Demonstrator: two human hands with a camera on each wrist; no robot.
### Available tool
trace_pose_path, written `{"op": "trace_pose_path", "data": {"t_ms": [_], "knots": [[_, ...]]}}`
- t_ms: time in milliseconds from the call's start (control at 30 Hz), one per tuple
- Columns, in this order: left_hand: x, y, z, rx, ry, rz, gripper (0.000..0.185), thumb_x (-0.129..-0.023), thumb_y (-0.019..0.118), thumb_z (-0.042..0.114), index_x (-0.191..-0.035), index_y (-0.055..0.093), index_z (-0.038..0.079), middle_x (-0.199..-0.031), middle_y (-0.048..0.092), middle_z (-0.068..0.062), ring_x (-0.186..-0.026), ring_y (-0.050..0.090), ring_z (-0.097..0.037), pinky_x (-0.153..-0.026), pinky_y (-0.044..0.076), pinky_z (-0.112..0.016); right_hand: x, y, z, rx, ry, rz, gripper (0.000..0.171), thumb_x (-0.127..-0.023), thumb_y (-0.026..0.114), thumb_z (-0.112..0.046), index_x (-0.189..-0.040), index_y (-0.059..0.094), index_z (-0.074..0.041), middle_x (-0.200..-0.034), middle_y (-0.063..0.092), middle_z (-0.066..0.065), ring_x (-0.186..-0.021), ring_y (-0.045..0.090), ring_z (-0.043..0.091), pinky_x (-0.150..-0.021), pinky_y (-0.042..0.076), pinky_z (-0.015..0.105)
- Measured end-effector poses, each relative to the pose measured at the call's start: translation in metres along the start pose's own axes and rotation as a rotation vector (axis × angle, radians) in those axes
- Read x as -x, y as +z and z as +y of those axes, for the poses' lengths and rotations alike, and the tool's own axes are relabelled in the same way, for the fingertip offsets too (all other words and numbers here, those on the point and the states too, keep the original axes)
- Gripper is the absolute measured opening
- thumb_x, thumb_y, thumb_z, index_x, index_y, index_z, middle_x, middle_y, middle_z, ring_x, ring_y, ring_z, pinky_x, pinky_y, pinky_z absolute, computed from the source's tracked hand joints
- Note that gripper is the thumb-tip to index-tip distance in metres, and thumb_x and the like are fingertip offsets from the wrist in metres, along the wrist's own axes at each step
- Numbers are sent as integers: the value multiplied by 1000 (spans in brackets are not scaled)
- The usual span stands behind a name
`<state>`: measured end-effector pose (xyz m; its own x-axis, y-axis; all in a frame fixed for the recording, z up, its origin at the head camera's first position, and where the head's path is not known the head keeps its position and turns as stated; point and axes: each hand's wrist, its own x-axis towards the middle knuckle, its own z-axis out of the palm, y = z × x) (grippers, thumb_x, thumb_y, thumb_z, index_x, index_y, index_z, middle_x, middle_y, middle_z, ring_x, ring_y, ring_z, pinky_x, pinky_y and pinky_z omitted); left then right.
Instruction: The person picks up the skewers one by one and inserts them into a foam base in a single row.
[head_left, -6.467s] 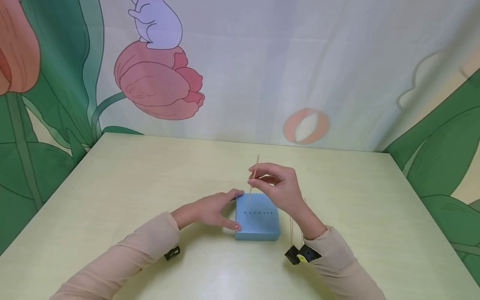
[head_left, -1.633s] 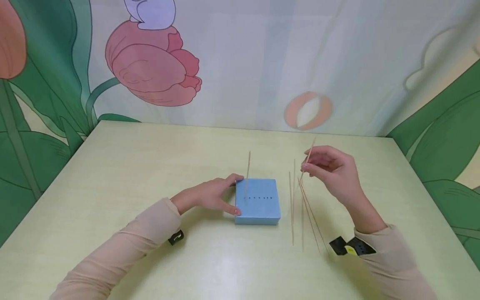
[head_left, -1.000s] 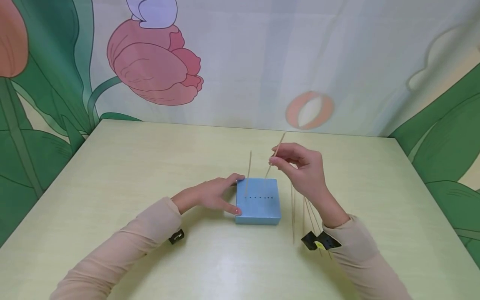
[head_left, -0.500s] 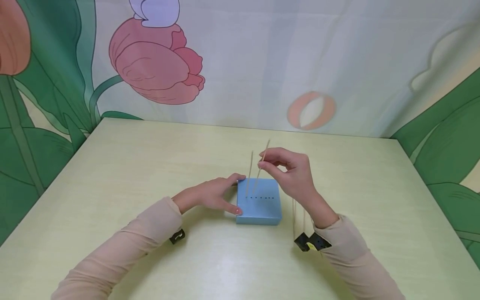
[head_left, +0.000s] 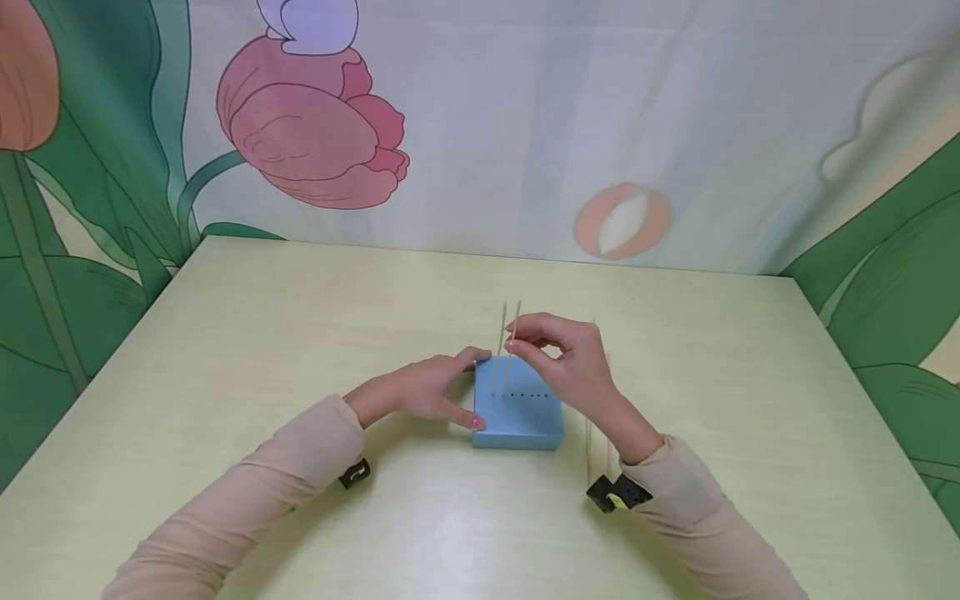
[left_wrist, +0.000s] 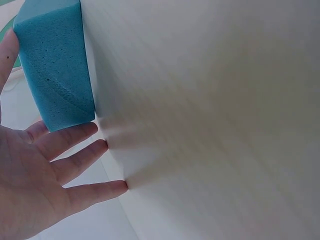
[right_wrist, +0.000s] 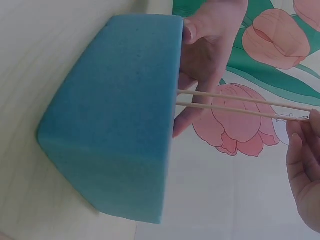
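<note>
A big wall cloth (head_left: 525, 125) with painted pink flowers and green leaves stood behind everything. In front of it was a pale yellow-green table (head_left: 262, 350).

In the middle of the table sat a blue foam block (head_left: 521, 417). It had a row of small dark holes (head_left: 528, 396) across its top.

The left hand (head_left: 420, 400) was at the left side of the block. Its fingers were nearly straight and spread a little, and they touched the block's left side. The thumb tip lay at the far left corner and one fingertip at the near left corner.

The right hand (head_left: 562, 362) was above the far part of the block. Its thumb and first finger pinched a thin wooden stick (head_left: 512, 346) near the top. The stick stood almost straight up, with its bottom end at the second hole from the left.

Just beside it, another stick (head_left: 498, 350) stood in the first hole. No hand touched it.

A few more thin sticks (head_left: 587, 442) lay flat on the table just to the right of the block, partly hidden by the right wrist.
</note>
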<state>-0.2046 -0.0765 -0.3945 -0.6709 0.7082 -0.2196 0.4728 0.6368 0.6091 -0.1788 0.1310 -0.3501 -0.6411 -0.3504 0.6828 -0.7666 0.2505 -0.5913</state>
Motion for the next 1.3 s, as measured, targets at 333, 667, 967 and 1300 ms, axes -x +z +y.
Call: {"op": "trace_pose_path", "data": {"t_ms": [333, 667, 967, 1300], "knots": [[-1, 1, 0, -4, -4, 8, 90, -75, 71, 43, -141, 20, 8, -142, 34, -13, -130, 32, -23, -105, 26, -36, 15, -27, 5, 90, 182, -90, 24, -76, 71, 1, -99, 64, 2, -81, 68, 8, -71, 63, 17, -65, 52, 26], [0, 0, 0, -7, -15, 1, 92, -75, 71, 44, -142, 19, 10, -144, 32, -11, -131, 30, -24, -105, 25, -36, 47, -67, 32, 237, 487, -252, 27, -81, 69, -8, -106, 63, -1, -82, 63, 3, -75, 58, 16, -65, 50, 25], [0, 0, 0, -13, -27, -8, 92, -76, 71, 45, -142, 18, 9, -144, 32, -11, -131, 30, -24, -105, 25, -36, 70, -91, 61, 251, 596, -396, 41, -77, 72, -7, -115, 59, 3, -88, 59, 10, -79, 55, 20, -69, 47, 30], [-1, 1, -1, -8, -23, -9, 92, -75, 70, 46, -143, 18, 10, -144, 32, -11, -131, 29, -24, -105, 25, -37, 77, -103, 83, 285, 606, -512, 58, -71, 78, -12, -122, 55, 1, -93, 54, 12, -79, 50, 22, -69, 43, 32]]}}
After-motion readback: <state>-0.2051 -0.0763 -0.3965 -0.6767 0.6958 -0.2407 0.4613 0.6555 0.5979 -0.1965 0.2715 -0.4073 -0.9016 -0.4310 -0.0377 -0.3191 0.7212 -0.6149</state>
